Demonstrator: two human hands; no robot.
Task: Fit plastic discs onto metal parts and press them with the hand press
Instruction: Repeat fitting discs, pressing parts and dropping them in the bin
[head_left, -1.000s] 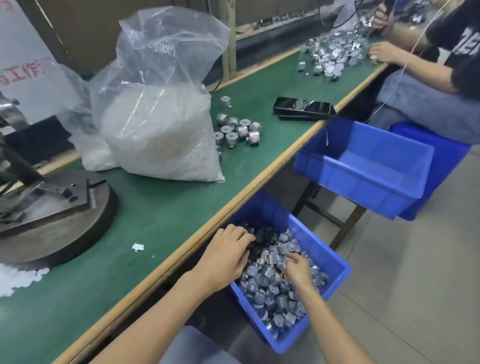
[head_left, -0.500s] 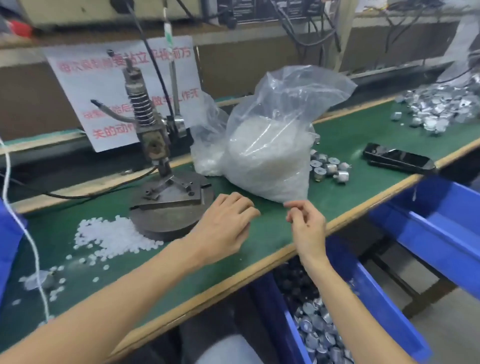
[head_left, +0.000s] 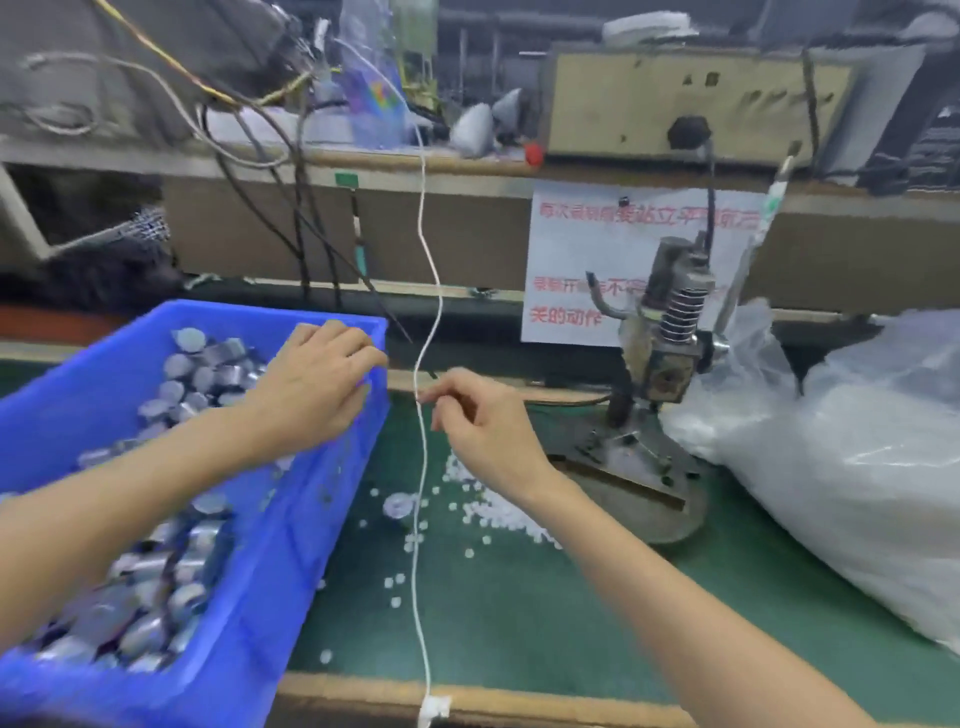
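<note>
Blue bin (head_left: 291, 545) of metal parts (head_left: 197, 374) at left; left hand (head_left: 311, 389) palm-down over its far right corner, fingers curled, hold not discernible. Right hand (head_left: 483, 431) above loose plastic discs (head_left: 493, 512), fingers loosely curled at white cord (head_left: 423, 519), grip unclear. Hand press (head_left: 660, 364) to the right, disc bag (head_left: 857, 467) far right.

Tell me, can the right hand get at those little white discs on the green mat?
Probably yes: the right hand hangs just above the plastic discs, with only a thin white cable dangling beside it.
</note>
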